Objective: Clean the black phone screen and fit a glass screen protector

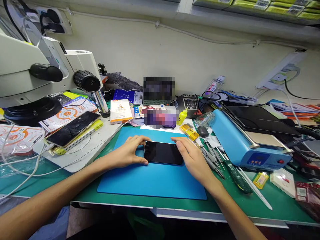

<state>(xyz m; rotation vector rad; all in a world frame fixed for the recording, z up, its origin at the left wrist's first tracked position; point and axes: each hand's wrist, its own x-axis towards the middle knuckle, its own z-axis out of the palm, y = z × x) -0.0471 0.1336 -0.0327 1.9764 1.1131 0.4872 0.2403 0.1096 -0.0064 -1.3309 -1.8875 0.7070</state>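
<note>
A black phone [163, 152] lies flat, screen up, on a blue work mat [152, 180]. My left hand [128, 153] clasps the phone's left end, thumb at the near corner and fingers at the far corner. My right hand [193, 156] rests against its right end, fingers curled over the far right corner.
A white microscope [37, 66] stands at the left above a second dark phone [72, 128] on packets. Screwdrivers and tweezers [212, 156] lie right of the mat, beside a blue heating machine [240, 143]. Boxes, a yellow bottle [183, 116] and cables crowd the back of the green bench [262, 203].
</note>
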